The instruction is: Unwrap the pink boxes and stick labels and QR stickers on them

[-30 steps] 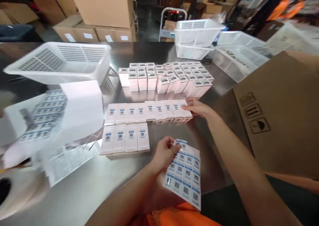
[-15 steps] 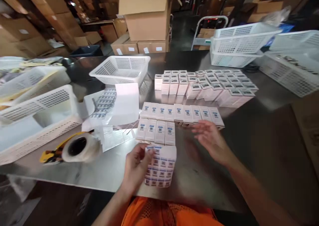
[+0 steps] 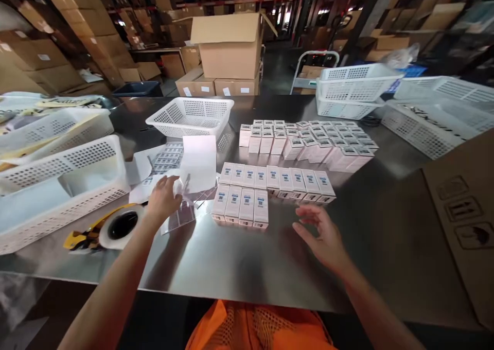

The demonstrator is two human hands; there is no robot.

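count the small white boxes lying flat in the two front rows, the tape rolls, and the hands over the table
flat white boxes, back row: 8
flat white boxes, front row: 4
tape roll: 1
hands, left hand and right hand: 2
total: 15

Bright overhead light, glare on steel table [image 3: 239, 257], edges warped.

Left hand [image 3: 164, 198]: laid on the loose label sheets [image 3: 181, 185], fingers bent.
Right hand [image 3: 322, 234]: held flat and spread above the surface [image 3: 239, 257], nothing gripped.
Flat boxes [image 3: 266, 190]: placed in two rows between the hands.
Tape roll [image 3: 121, 226]: seen near the left wrist.
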